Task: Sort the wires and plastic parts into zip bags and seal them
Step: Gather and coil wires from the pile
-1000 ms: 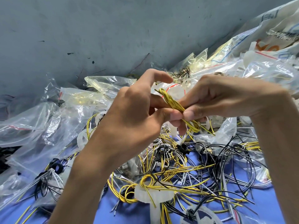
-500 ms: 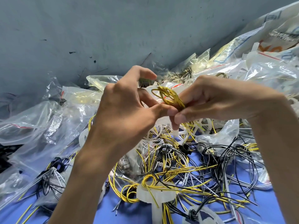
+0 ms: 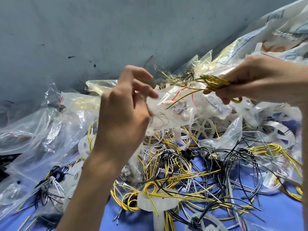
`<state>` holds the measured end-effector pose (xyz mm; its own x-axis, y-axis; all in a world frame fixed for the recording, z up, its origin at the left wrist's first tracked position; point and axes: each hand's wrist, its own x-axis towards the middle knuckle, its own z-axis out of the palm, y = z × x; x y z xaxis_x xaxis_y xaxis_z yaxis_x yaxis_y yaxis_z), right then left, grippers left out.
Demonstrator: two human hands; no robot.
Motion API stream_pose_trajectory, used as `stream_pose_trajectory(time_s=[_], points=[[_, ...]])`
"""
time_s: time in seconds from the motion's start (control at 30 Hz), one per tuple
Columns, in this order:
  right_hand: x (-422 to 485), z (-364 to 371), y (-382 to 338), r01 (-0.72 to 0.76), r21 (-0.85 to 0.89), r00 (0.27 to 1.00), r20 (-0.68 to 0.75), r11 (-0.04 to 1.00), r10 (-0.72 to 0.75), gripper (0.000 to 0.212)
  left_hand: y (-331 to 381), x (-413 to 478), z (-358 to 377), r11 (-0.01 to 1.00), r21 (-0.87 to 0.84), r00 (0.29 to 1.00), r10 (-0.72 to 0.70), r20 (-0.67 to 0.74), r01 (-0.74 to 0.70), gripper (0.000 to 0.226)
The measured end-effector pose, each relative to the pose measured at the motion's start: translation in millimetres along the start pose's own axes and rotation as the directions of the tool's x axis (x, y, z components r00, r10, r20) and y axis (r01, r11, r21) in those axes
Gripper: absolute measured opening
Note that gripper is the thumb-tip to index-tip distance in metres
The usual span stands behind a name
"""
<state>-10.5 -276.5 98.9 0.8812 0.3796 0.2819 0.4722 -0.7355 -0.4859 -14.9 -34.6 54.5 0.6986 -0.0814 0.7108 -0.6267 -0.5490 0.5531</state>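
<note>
My right hand (image 3: pixel 253 79) grips a coiled bundle of yellow wires (image 3: pixel 215 82) at the upper right, its loose ends trailing left and down. My left hand (image 3: pixel 121 117) hovers in the middle with fingers loosely spread, the fingertips at the edge of a clear zip bag (image 3: pixel 175 97) with a red seal line. I cannot see whether the thumb holds the bag. Below lies a tangle of yellow, black and white wires (image 3: pixel 183 172). White plastic parts sit among them, such as a disc (image 3: pixel 156 202) and a spoked wheel (image 3: pixel 202 129).
Crumpled clear zip bags (image 3: pixel 33 130) are heaped on the left, and larger printed bags (image 3: pixel 283 39) at the upper right. Everything rests on a blue surface (image 3: pixel 275 219) against a grey wall (image 3: pixel 100 39).
My hands have separated. The right hand carried the yellow wire bundle up and to the right, while the left hand let go of it and opened near the zip bag.
</note>
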Motion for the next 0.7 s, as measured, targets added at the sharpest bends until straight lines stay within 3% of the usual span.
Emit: stream_pose_trajectory(time_s=[0.17,0.33,0.5,0.7], points=[[-5.3,-8.8,15.0,-0.072,-0.035,0.997,0.003,0.997,0.072,0.016,-4.8,-6.5,12.4,0.985,0.151,0.964,0.044,0.264,-0.087,0.020],[-11.7,-16.5,19.5,-0.168,-0.078,0.986,-0.013,0.983,0.168,0.018,-9.1,-9.5,18.8,0.935,0.348,0.889,-0.098,0.447,-0.072,0.035],[-10.6,-8.3,6.6,-0.157,-0.102,0.974,0.151,0.982,0.171,0.022,-13.8,-9.8,23.9,0.903,0.429,0.938,-0.142,0.317,-0.008,0.052],[1.5,10.4,-13.1,-0.048,-0.150,0.958,0.273,0.988,0.088,0.024,-12.7,-9.0,23.5,0.927,0.374,0.996,-0.051,0.079,0.018,0.025]])
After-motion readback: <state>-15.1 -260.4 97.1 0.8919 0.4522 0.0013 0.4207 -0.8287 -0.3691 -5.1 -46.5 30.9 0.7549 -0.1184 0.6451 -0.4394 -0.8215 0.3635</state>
